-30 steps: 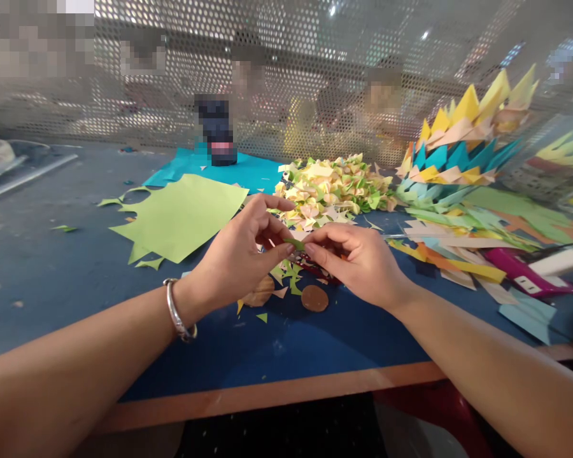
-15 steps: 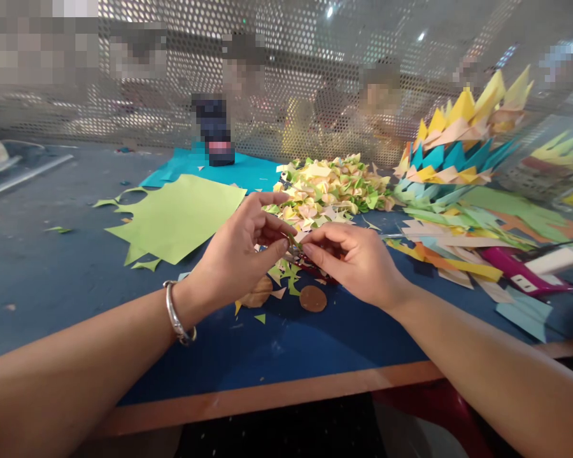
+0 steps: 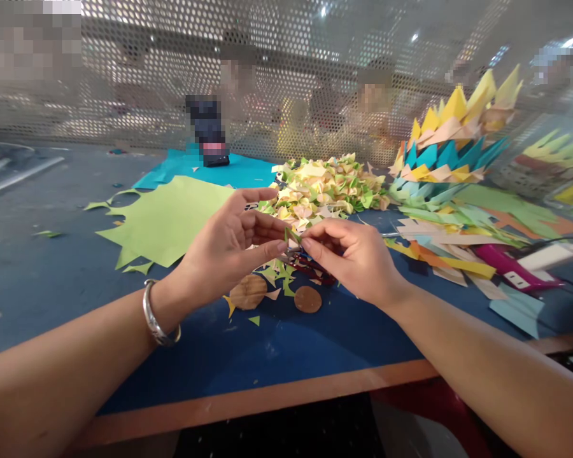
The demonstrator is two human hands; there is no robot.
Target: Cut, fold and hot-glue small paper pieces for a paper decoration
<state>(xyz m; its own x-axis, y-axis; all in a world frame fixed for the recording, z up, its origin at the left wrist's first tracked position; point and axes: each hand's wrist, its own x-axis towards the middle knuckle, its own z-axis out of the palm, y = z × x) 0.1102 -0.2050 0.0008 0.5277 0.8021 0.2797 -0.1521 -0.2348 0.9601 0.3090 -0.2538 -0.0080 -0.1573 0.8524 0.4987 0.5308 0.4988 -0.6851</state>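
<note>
In the head view, a small folded piece of green paper (image 3: 292,236) is between the fingertips of both hands. My right hand (image 3: 351,257) pinches it between thumb and index finger. Thumb and middle finger of my left hand (image 3: 226,245) close on its other side, while the left index finger stretches out above. Below the hands lie dark red-handled scissors (image 3: 315,268), partly hidden, amid green paper scraps (image 3: 272,275). Two round brown discs, a wood-grained one (image 3: 249,292) and a plainer one (image 3: 308,299), rest nearer me.
A heap of small folded papers (image 3: 332,184) stands behind my hands. Green sheets (image 3: 169,216) lie left, before blue paper (image 3: 253,168) and a phone-like dark object (image 3: 214,152). At right are a spiky layered paper model (image 3: 449,156), paper strips (image 3: 439,238) and a magenta power strip (image 3: 506,267).
My left hand has drawn slightly left, its thumb a little back, and more of the green paper shows. The right hand keeps its pinch. The whole view has shifted slightly.
</note>
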